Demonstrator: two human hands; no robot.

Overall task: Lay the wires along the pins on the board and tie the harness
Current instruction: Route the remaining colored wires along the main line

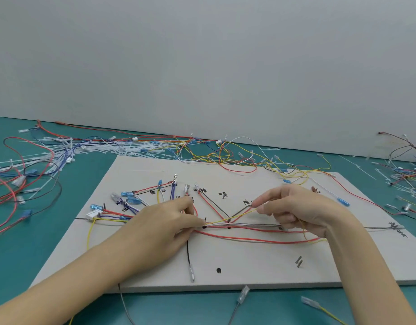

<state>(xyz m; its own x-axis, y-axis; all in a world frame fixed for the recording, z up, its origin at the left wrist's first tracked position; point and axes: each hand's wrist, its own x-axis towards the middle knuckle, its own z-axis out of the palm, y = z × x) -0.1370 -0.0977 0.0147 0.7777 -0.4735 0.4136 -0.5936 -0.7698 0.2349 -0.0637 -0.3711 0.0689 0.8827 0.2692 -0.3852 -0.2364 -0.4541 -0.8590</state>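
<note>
While both hands work, harness board [237, 266] with handwritten, illegible labels.
Left hand [164, 225] pinches wire bundle [249, 225] at centre; right hand [296, 207] pinches yellow wire [235, 218]; bare board toward 6 o'clock.

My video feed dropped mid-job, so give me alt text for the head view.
Two bare hands work on a grey board: the left hand holds the wire bundle down near a pin, while the right hand pinches a yellow wire stretched across it. Loose wires and cable ties litter the teal table behind.
</note>
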